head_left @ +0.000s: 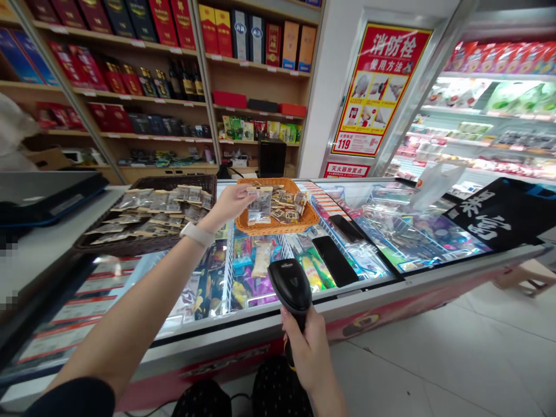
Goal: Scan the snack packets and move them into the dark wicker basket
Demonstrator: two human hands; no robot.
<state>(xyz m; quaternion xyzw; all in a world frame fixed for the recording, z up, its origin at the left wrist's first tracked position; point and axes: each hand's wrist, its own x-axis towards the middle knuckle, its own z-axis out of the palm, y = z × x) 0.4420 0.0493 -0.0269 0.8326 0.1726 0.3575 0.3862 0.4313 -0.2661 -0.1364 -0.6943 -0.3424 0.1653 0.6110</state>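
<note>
My left hand [235, 204] reaches forward over the freezer and pinches the edge of a small clear snack packet [259, 204]. That packet is held up at the orange wicker basket [304, 225], where several more small packets lie. My right hand [308, 347] is wrapped round the handle of a black barcode scanner [290, 284], whose head points forward over the freezer's near edge. To the left of the orange basket sits a dark brown wicker basket [212, 188] full of similar flat packets [152, 202].
Two black phones [334, 260] lie on the freezer's glass top [174, 315]. A black bag with white characters [490, 214] and a clear plastic bag [434, 185] rest at the right. A dark flat device [52, 197] stands at the left. Shelves with boxes [165, 98] line the back.
</note>
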